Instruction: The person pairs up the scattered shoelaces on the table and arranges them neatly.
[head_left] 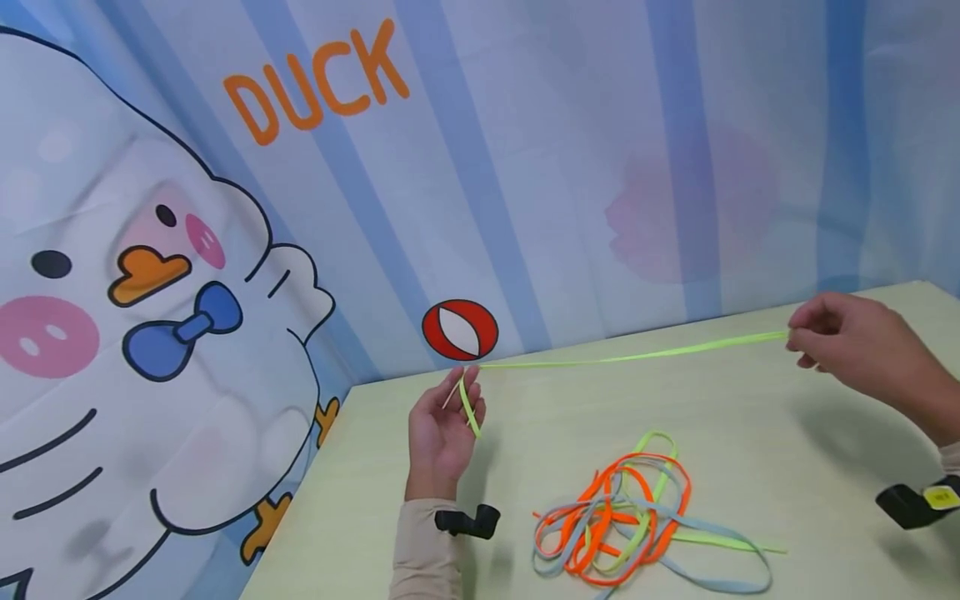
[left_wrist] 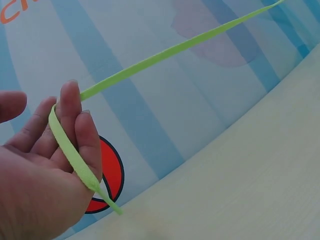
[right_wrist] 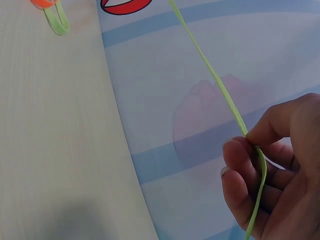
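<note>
Right hand (head_left: 858, 343) pinches green lace (head_left: 675, 352), thumb to finger; left hand (head_left: 442, 433) — fingers loosely bent, thumb apart, lace across. We should pull gently — lace flat.

Indoor tabletop (head_left: 712, 425), cartoon-duck backdrop (head_left: 525, 167)

Long lace (head_left: 697, 347) is yel-grn. Lace pile (head_left: 602, 527) is orange, gray-blue & yel-grn. Table (head_left: 360, 483) is pale yel. Backdrop (head_left: 540, 167) is lt blue w/ darker stripes (head_left: 682, 125) & orange letters (head_left: 304, 87). White duck (head_left: 187, 417) has pink cheeks (head_left: 71, 358), orange beak (head_left: 146, 275), blue bow (head_left: 161, 350). Ball (head_left: 460, 331) is red & white.
</note>
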